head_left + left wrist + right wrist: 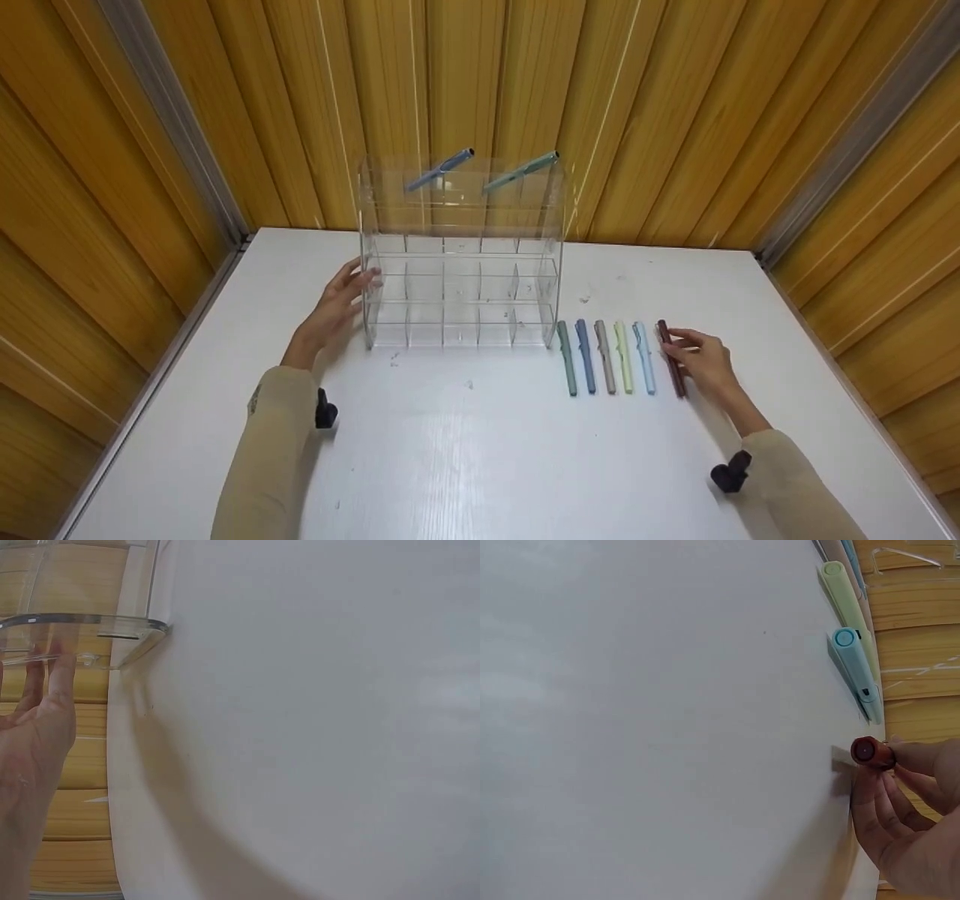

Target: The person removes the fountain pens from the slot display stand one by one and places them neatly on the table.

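Right hand (705, 361) pinches a slim dark-red pen (677, 377), which a loose hold might drop; left hand (334, 310), fingers extended, touches a clear-plastic rack (460, 302).

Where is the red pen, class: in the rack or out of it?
Out: in the head view, the right hand holds the red pen right of the rack, beyond the light blue pen.
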Demonstrator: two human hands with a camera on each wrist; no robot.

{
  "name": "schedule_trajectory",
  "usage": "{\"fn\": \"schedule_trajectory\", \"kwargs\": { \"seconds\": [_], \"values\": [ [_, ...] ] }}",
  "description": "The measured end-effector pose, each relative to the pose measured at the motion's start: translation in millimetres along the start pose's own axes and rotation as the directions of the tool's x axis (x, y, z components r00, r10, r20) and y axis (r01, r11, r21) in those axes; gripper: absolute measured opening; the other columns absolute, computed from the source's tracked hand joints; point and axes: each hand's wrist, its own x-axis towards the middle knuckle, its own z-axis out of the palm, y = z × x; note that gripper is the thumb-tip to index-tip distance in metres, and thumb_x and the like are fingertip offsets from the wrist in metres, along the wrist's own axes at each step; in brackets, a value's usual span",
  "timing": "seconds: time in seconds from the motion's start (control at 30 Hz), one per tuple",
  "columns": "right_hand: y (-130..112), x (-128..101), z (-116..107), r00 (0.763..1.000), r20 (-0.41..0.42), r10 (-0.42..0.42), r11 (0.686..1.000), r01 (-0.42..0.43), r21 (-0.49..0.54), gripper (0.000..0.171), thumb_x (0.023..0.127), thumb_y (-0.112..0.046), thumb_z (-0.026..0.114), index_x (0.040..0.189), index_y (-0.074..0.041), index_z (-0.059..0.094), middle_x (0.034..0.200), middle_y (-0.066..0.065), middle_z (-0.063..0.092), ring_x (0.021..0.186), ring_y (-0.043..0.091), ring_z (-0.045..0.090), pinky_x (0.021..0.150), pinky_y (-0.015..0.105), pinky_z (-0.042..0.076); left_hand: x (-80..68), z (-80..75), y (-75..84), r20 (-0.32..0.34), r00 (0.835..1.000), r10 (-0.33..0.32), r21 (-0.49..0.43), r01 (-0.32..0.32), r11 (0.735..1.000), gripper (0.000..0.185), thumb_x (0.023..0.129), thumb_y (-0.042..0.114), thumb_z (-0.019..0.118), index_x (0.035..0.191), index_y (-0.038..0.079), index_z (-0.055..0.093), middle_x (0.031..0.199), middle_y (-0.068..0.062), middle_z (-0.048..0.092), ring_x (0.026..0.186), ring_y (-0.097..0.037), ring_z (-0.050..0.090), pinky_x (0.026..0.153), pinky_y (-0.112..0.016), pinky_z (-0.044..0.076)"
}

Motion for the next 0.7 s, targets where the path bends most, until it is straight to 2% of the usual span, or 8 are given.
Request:
{"fn": "schedule_trajectory", "kwargs": {
  "seconds": [0.23, 0.5, 0.7],
  "values": [
    [-2.3, -3.1, 2.9, 1.000, -0.001, 0.000, 0.998, 0.000, -0.056, 0.046, 0.104, -0.016, 0.066, 0.141, 0.010, 0.057, 0.124, 0.032, 0.064, 0.091, 0.014, 0.064, 0.068, 0.017, 0.058, -0.6, 0.6, 0.1, -0.007, 1.000, -0.015, 0.049, 0.015, 0.999, 0.068, 0.111, 0.041, 0.051, 0.168, 0.020, 0.020, 0.170, -0.012, 0.033, 0.161, -0.031, 0.023, 0.132, -0.060, 0.014],
    [-8.4, -1.7, 4.4, 1.000, -0.019, -0.024, 0.992, 0.021, -0.125, 0.042, 0.100, -0.009, 0.065, 0.135, 0.014, 0.060, 0.110, 0.032, 0.068, 0.076, 0.015, 0.069, 0.059, 0.021, 0.060, 1.2, 1.4, 1.8, -0.033, 0.998, -0.058, -0.005, 0.058, 0.998, 0.074, 0.108, 0.044, 0.057, 0.168, 0.022, 0.021, 0.170, -0.009, 0.032, 0.161, -0.028, 0.023, 0.133, -0.054, 0.012],
    [-8.6, -2.1, 7.1, 0.999, -0.029, -0.018, 0.992, 0.015, -0.125, 0.043, 0.101, -0.010, 0.065, 0.137, 0.013, 0.059, 0.110, 0.031, 0.067, 0.076, 0.016, 0.067, 0.059, 0.021, 0.059, -1.7, 1.4, 3.6, -0.041, 0.997, -0.068, -0.005, 0.068, 0.998, 0.075, 0.107, 0.046, 0.057, 0.168, 0.023, 0.021, 0.171, -0.008, 0.032, 0.162, -0.027, 0.021, 0.133, -0.056, 0.011]
  ]
}}
